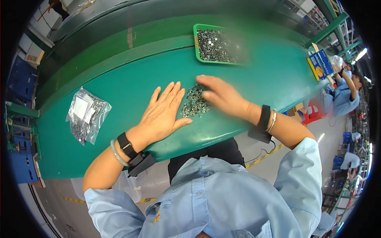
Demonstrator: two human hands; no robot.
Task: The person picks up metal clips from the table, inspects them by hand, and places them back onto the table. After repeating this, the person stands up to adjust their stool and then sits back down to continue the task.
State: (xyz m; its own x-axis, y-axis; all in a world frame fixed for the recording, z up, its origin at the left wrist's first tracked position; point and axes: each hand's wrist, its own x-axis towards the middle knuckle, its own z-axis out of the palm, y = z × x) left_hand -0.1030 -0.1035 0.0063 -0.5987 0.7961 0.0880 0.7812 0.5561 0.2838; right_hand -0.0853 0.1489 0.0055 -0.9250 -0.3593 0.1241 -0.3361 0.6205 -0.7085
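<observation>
- Head view: we log a loose pile of small metal parts (193,102) on the green bench (131,85), lying between two bare hands.
- Left hand (162,109), at the pile's nine o'clock: palm down, likely as a wall to stop parts straying. Its grip is released, fingers long and nearly straight, thumb just beside the pile's lower edge; we see nothing held.
- Right hand (227,97), at three o'clock, slightly blurred: grip loose, thumb apart from the fingers, tips over the pile's edge. We cannot tell whether any part sits beneath.
- Green tray (196,47) of similar parts near half past twelve, probably set there for easy reach; its right end is blurred.
- Clear bag (88,115) of parts at nine o'clock, well apart.
</observation>
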